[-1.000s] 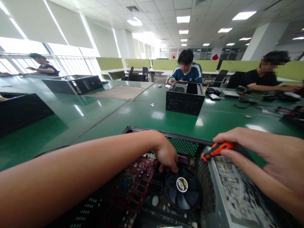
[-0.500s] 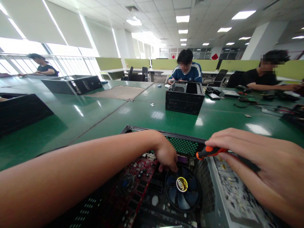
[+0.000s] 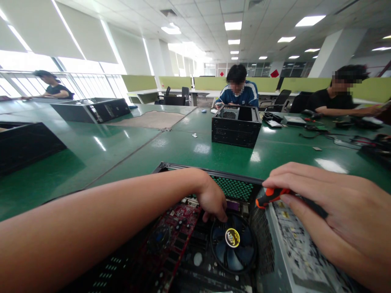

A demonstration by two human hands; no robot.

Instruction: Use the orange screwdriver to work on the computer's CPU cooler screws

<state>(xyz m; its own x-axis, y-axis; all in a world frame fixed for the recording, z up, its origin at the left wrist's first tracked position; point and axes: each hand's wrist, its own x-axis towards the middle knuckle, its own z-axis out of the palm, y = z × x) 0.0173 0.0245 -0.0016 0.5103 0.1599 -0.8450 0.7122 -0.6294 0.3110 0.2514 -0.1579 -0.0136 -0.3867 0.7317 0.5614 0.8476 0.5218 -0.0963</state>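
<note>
In front of me lies an open computer case [image 3: 210, 168] with its insides showing. My left hand [image 3: 213, 203] reaches down into it, fingers curled at the upper left rim of the round CPU cooling fan [image 3: 241, 258]. What the fingertips pinch, if anything, is hidden. Left of the fan sits a red circuit board [image 3: 183, 232]. My right hand [image 3: 345, 207] is closed around an orange and black screwdriver [image 3: 270, 197], its handle end pointing left above the case's right side. A metal power supply box [image 3: 308, 256] lies beneath that hand.
Across the green table [image 3: 180, 150] stands another black case [image 3: 235, 129], with a seated person [image 3: 241, 91] behind it. More cases [image 3: 91, 110] lie on the left. Loose parts and cables [image 3: 348, 140] cover the right side, near a second person [image 3: 332, 97].
The screwdriver's handle end has tipped slightly downward and right in my right hand. My left hand stays at the fan's rim. The whole view has shifted a little.
</note>
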